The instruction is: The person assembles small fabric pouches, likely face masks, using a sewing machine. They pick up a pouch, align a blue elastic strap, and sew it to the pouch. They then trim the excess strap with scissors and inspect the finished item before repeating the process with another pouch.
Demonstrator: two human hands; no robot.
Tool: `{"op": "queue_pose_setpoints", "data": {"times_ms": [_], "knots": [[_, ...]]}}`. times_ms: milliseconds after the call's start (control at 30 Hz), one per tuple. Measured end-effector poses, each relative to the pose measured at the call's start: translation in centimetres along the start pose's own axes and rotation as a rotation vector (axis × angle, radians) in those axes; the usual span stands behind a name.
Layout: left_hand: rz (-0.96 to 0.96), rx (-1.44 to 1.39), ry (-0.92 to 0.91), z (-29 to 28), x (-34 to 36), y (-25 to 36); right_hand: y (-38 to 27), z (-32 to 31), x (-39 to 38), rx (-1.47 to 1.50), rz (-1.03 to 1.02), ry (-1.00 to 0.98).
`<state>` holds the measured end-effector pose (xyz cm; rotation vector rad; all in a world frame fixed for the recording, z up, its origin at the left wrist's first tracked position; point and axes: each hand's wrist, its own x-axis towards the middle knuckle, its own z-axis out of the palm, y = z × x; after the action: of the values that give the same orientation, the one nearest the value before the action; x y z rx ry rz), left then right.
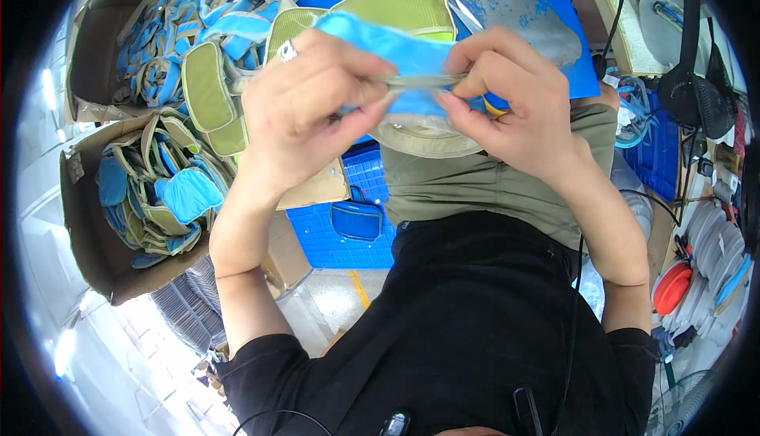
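Above my lap, both hands pinch a beige-edged blue fabric piece point(388, 44), its edge drawn taut between thumbs and fingers. My left hand point(309, 91), with a ring on one finger, grips the edge from the left. My right hand point(514, 87) pinches it from the right, blurred slightly by motion. Below the pinched edge hangs a pale curved rim point(427, 141) of fabric. By my right hand's palm shows a bit of something yellow and dark point(495, 108), too covered to name. Behind lie green mesh-faced fabric pieces point(400, 7) and a pointed metal blade point(467, 16).
At the left, one carton point(95, 56) holds blue and beige strips; another carton point(83, 214) holds green and blue fabric pieces. A blue tabletop point(570, 48) with a worn grey patch is ahead. A blue crate point(317, 238) stands below. Cables and black headphones point(693, 95) hang right.
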<state>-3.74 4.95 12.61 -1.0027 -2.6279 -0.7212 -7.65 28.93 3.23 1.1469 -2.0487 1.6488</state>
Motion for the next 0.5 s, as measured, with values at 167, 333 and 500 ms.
{"op": "queue_pose_setpoints", "data": {"times_ms": [167, 333, 500], "knots": [[0.167, 0.146, 0.049, 0.1, -0.3, 0.5, 0.8, 0.3, -0.5, -0.045, -0.175, 0.066], [0.276, 0.192, 0.113, 0.4, -0.2, 0.4, 0.8, 0.2, -0.3, -0.059, -0.22, 0.083], [0.135, 0.15, 0.072, 0.0, -0.3, 1.3, 0.2, -0.1, 0.0, -0.024, -0.157, 0.079]]}}
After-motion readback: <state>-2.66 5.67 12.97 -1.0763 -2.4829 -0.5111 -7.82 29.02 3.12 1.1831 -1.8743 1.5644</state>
